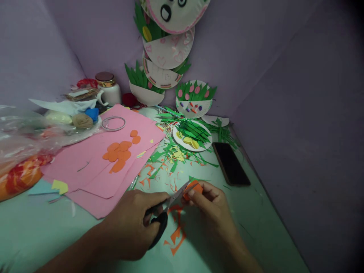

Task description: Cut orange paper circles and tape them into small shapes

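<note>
My left hand [136,222] is wrapped round the black handles of a pair of scissors [160,224]. The blades point up and to the right, meeting the edge of an orange paper piece [194,188]. My right hand [212,201] pinches that piece between thumb and fingers, which cover part of it. Below the blades, thin orange paper offcuts [176,235] lie on the table. Several orange paper ovals [119,151] rest in a loose heap on pink paper sheets [93,176] to the left.
A phone [231,165] lies right of a paper plate [208,143] holding green strips and yellow ovals. Green and yellow scraps [173,153] spread around it. Decorated paper plates [170,49] line the wall. A white mug [112,94], tape ring [113,123] and plastic bags [25,132] stand left.
</note>
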{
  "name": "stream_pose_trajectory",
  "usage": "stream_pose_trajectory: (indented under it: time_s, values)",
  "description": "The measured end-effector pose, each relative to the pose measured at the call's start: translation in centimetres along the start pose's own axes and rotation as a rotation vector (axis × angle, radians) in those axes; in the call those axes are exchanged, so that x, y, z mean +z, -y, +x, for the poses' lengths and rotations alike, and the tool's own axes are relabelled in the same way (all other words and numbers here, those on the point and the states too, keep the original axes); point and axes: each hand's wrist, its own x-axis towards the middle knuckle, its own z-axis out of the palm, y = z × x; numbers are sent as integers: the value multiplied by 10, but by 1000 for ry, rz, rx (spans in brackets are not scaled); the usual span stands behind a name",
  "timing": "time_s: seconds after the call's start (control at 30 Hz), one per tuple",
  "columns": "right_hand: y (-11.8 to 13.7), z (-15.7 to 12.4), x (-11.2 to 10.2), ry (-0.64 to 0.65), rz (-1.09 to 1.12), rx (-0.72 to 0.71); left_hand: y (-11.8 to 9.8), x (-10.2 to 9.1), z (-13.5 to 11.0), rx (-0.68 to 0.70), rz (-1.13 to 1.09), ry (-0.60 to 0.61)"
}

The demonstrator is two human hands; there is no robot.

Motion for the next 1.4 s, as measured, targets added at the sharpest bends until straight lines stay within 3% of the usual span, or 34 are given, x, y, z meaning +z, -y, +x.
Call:
stream_pose_trajectory:
  time_s: [0.63, 0.9, 1.4]
  values:
    - [3, -1, 8, -10, 35, 103, 6, 3, -1, 73, 56, -25]
    - [-3, 0, 3, -17, 69, 71, 7, 2, -1, 61, 85, -44]
    - [-4, -1, 0, 7, 48, 40, 1, -7, 1, 18, -51, 121]
